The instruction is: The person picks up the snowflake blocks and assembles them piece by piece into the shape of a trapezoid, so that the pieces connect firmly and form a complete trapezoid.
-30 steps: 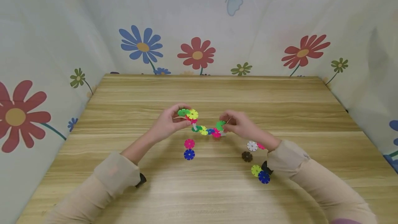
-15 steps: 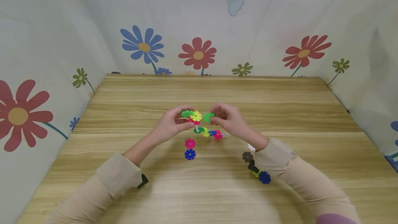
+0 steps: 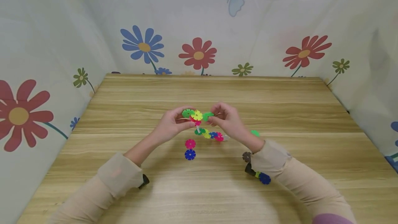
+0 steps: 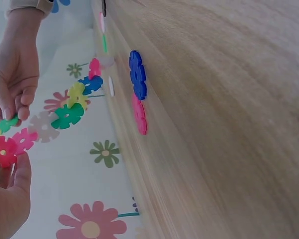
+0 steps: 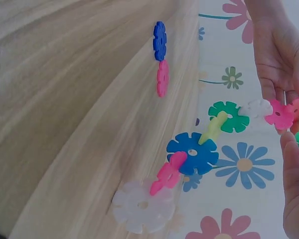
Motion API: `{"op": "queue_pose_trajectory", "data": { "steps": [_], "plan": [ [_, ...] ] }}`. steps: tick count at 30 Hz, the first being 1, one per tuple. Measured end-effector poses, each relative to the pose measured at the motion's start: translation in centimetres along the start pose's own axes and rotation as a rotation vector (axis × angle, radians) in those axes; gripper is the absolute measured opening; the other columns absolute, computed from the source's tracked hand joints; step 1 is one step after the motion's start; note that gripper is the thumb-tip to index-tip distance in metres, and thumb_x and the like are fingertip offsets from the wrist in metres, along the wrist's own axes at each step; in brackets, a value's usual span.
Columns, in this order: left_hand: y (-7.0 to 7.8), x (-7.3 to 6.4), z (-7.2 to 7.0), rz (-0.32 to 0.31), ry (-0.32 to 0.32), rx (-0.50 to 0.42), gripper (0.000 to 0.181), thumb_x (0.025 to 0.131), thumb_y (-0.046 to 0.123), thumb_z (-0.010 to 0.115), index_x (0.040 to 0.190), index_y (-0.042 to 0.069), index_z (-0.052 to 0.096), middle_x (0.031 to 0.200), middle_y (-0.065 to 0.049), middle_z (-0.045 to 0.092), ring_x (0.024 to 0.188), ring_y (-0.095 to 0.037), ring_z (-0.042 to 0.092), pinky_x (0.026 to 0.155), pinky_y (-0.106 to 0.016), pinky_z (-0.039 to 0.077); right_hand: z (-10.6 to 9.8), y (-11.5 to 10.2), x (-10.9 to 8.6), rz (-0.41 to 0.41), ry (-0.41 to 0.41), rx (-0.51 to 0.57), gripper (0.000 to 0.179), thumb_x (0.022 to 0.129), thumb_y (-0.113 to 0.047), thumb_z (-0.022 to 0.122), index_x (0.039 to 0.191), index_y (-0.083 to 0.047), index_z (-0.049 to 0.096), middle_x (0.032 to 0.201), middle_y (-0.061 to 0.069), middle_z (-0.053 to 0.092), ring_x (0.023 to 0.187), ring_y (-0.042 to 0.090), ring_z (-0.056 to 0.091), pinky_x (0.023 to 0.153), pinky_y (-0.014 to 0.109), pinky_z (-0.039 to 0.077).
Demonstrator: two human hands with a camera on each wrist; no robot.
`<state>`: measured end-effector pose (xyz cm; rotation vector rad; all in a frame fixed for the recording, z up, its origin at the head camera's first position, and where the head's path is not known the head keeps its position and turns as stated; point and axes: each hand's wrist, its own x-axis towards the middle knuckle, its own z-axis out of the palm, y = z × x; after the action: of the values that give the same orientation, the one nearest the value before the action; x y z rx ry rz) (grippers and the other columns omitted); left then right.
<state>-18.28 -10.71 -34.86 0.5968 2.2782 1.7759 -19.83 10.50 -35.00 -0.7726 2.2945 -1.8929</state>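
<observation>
My left hand [image 3: 169, 123] grips one end of a chain of slotted plastic flower discs, where a green disc [image 3: 187, 113], a yellow disc [image 3: 197, 115] and pink ones cluster. From there the chain hangs rightward to a white disc [image 5: 143, 206] at its far end, by way of a blue disc [image 5: 192, 153] and others. Between thumb and fingers, my right hand [image 3: 230, 122] pinches a loose-edged green disc [image 3: 207, 116] against the yellow disc's right side. Whether their slots have locked together cannot be told.
On the wooden table [image 3: 140, 96] lie a pink disc [image 3: 190, 143] and a blue disc [image 3: 190, 154], edge to edge. Beside my right forearm are a brown disc [image 3: 246, 157], a dark blue disc [image 3: 265, 178] and a green disc [image 3: 255, 133], some partly covered.
My right hand has moved left and slightly up with the green disc, from above the chain's pink end to the yellow disc. The left hand has stayed nearly still, holding the chain.
</observation>
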Motion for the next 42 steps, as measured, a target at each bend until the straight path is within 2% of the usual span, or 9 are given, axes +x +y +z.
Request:
{"op": "queue_pose_trajectory", "data": {
  "steps": [4, 9, 16, 22, 28, 35, 39, 42],
  "plan": [
    [0.00, 0.05, -0.01, 0.015, 0.009, 0.008, 0.043, 0.081, 0.012, 0.062, 0.122, 0.009, 0.049, 0.113, -0.011, 0.056, 0.102, -0.024, 0.059, 0.080, -0.027, 0.050, 0.23, 0.12, -0.08, 0.010, 0.026, 0.046, 0.011, 0.081, 0.010, 0.055, 0.090, 0.009, 0.048, 0.080, 0.025, 0.057, 0.072, 0.040, 0.062, 0.059, 0.028, 0.054],
    [-0.03, 0.10, 0.00, 0.006, 0.019, 0.008, 0.044, 0.081, 0.013, 0.063, 0.123, 0.011, 0.049, 0.113, -0.011, 0.057, 0.100, -0.023, 0.060, 0.079, -0.026, 0.051, 0.41, 0.11, -0.21, 0.020, 0.042, 0.082, 0.012, 0.081, 0.011, 0.054, 0.090, 0.010, 0.047, 0.080, 0.024, 0.057, 0.071, 0.032, 0.065, 0.059, 0.029, 0.054],
    [-0.05, 0.15, 0.04, 0.007, 0.021, 0.017, 0.044, 0.081, 0.014, 0.063, 0.123, 0.010, 0.050, 0.113, -0.011, 0.057, 0.100, -0.024, 0.059, 0.078, -0.026, 0.051, 0.50, -0.07, -0.49, 0.030, 0.053, 0.118, 0.012, 0.081, 0.012, 0.052, 0.091, 0.010, 0.046, 0.079, 0.021, 0.058, 0.070, 0.026, 0.066, 0.059, 0.028, 0.054],
    [0.27, 0.08, -0.08, 0.010, 0.037, 0.009, 0.043, 0.081, 0.013, 0.063, 0.122, 0.007, 0.050, 0.111, -0.012, 0.057, 0.099, -0.024, 0.060, 0.078, -0.027, 0.051, 0.41, -0.09, -0.63, 0.034, 0.063, 0.138, 0.012, 0.081, 0.011, 0.052, 0.091, 0.010, 0.044, 0.078, 0.017, 0.057, 0.069, 0.023, 0.066, 0.060, 0.034, 0.054],
    [0.55, -0.08, 0.06, 0.011, 0.019, 0.012, 0.043, 0.081, 0.013, 0.063, 0.122, 0.008, 0.051, 0.111, -0.012, 0.058, 0.099, -0.024, 0.060, 0.078, -0.027, 0.051, 0.54, -0.37, -0.57, 0.040, 0.056, 0.120, 0.012, 0.082, 0.010, 0.053, 0.091, 0.009, 0.045, 0.079, 0.022, 0.057, 0.069, 0.023, 0.066, 0.060, 0.033, 0.054],
    [0.57, -0.16, 0.19, 0.006, 0.006, 0.035, 0.042, 0.081, 0.012, 0.062, 0.121, 0.004, 0.051, 0.109, -0.013, 0.060, 0.097, -0.022, 0.061, 0.077, -0.026, 0.051, 0.69, -0.30, -0.50, 0.007, 0.037, 0.102, 0.011, 0.080, 0.012, 0.054, 0.088, 0.010, 0.048, 0.076, 0.028, 0.057, 0.063, 0.016, 0.065, 0.057, 0.028, 0.053],
    [0.76, -0.23, 0.24, 0.029, 0.004, 0.054, 0.040, 0.082, 0.012, 0.061, 0.120, 0.002, 0.051, 0.107, -0.016, 0.060, 0.094, -0.022, 0.062, 0.076, -0.026, 0.052, 0.80, -0.36, -0.59, -0.005, 0.034, 0.135, 0.011, 0.080, 0.013, 0.054, 0.088, 0.011, 0.047, 0.076, 0.032, 0.056, 0.063, 0.016, 0.065, 0.056, 0.027, 0.053],
    [0.88, -0.26, 0.28, 0.038, 0.013, 0.059, 0.040, 0.082, 0.012, 0.061, 0.120, 0.002, 0.052, 0.105, -0.016, 0.061, 0.091, -0.021, 0.063, 0.074, -0.026, 0.052, 0.95, -0.46, -0.65, -0.015, 0.047, 0.184, 0.012, 0.079, 0.014, 0.053, 0.088, 0.012, 0.046, 0.074, 0.026, 0.059, 0.062, 0.017, 0.065, 0.057, 0.027, 0.054]
  ]
}}
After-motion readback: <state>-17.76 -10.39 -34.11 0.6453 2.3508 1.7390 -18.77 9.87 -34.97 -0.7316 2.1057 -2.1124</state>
